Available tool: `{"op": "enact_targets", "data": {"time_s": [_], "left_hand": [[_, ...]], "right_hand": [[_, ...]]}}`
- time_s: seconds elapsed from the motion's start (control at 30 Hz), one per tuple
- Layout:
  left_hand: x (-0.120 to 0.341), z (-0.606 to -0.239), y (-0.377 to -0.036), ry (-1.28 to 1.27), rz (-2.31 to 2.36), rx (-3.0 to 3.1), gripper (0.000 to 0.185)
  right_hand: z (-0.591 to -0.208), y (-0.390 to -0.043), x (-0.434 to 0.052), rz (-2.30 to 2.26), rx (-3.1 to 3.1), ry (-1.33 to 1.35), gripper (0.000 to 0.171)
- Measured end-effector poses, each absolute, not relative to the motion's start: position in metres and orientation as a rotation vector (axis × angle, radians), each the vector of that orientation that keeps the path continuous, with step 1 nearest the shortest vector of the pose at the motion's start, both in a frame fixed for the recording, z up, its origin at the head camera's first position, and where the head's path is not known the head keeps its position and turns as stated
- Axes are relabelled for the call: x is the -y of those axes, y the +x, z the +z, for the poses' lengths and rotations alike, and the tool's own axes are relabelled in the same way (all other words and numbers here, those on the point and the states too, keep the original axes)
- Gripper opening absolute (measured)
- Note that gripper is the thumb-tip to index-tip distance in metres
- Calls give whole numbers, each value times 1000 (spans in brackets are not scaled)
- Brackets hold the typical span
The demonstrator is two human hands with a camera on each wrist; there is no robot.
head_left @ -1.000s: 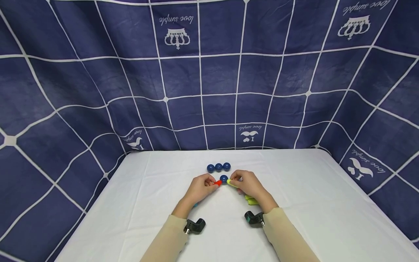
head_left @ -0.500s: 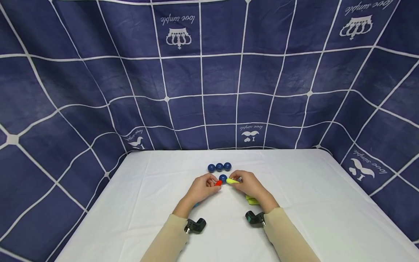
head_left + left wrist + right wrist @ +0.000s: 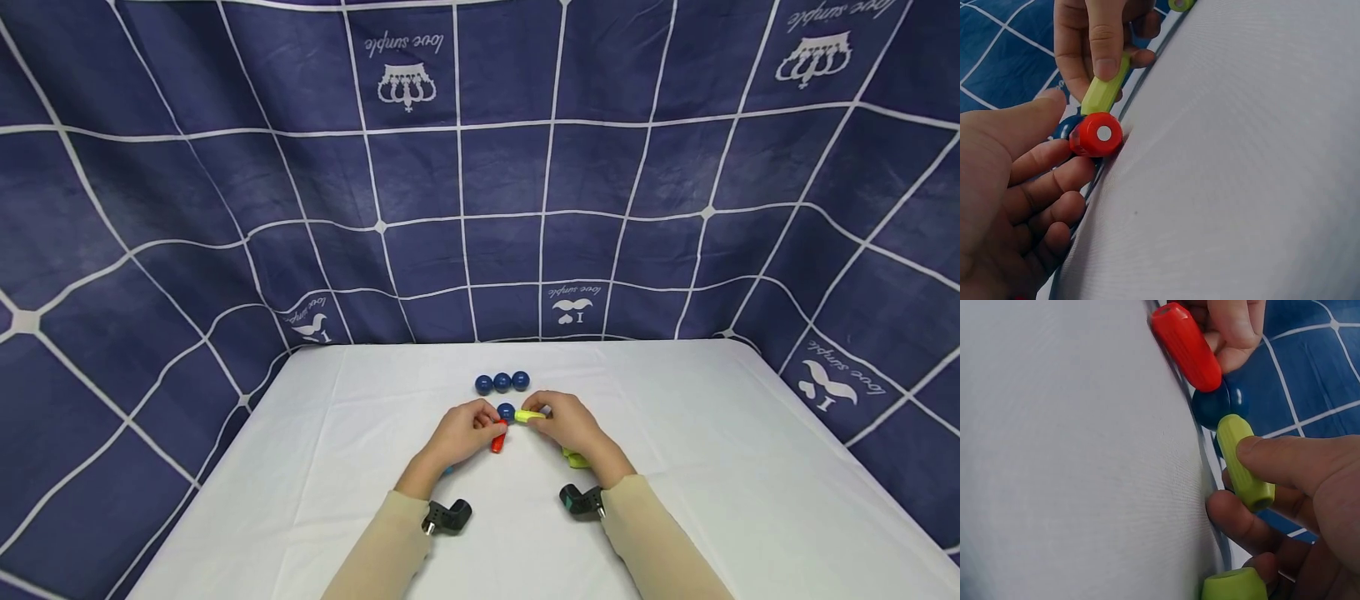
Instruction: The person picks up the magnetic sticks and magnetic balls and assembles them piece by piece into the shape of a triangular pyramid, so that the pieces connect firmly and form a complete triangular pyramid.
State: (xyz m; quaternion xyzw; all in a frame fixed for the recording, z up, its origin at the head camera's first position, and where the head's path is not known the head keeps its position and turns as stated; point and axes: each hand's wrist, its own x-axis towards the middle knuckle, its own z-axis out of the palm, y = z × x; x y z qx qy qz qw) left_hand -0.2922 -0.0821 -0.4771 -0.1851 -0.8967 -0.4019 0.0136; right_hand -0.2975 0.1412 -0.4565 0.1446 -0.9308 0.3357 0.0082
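My left hand (image 3: 457, 433) pinches a red toy building rod (image 3: 498, 442) near its far end. The rod points back toward me, and a pale round disc shows on its near end in the left wrist view. At its far end sits a blue ball (image 3: 506, 412), partly hidden by the left fingertips. From the right, a yellow-green building rod (image 3: 1242, 459) meets the same ball. My right hand (image 3: 572, 421) pinches that rod between thumb and fingers, its thumb lying along the top.
Three blue balls (image 3: 502, 382) stand in a row behind the hands. More yellow-green rods (image 3: 576, 459) lie under the right wrist, and a bit of a blue piece (image 3: 448, 470) shows beside the left wrist. A dark blue checked cloth (image 3: 502, 167) rises behind the white table (image 3: 360, 400).
The red rod has swung from lying sideways to pointing toward me. The ball and the yellow-green rod have shifted slightly left, and the yellow-green rod now lies more level.
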Motion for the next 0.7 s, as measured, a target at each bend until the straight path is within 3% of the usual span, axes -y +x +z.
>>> {"op": "enact_targets", "data": {"time_s": [0.33, 0.7], "left_hand": [[82, -477, -293, -562, -1273, 2723, 3], [83, -476, -293, -661, -1224, 2747, 29]], "right_hand": [[-460, -298, -139, 1062, 2868, 509, 18], [-464, -298, -134, 1037, 2828, 631, 18]]}}
